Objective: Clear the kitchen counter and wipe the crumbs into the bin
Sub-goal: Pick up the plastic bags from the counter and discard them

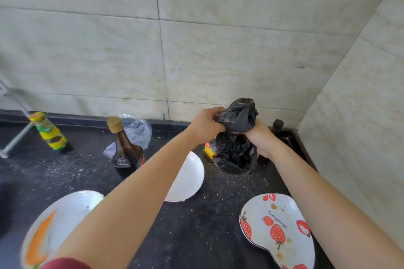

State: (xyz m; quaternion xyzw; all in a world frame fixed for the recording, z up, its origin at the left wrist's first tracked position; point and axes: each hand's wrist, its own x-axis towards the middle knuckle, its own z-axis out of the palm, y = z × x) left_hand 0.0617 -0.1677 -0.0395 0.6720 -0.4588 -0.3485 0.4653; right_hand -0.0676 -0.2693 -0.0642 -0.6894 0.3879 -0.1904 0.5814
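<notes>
Lifting is best done straight up, the bunched neck of the black plastic bag [238,116] being gripped by left hand [205,125] and right hand [260,140].

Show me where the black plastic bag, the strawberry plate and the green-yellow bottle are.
black plastic bag [235,155]: head view, crumpled lower body.
strawberry plate [256,205]: head view, bare white part.
green-yellow bottle [51,133]: head view, label.

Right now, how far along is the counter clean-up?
Early on. Nothing looks cleared yet. The left hand and right hand grip the black bag at its neck. Remaining: strawberry plate, white plate, orange plate, brown bottle, green bottle, and crumbs on the counter.
</notes>
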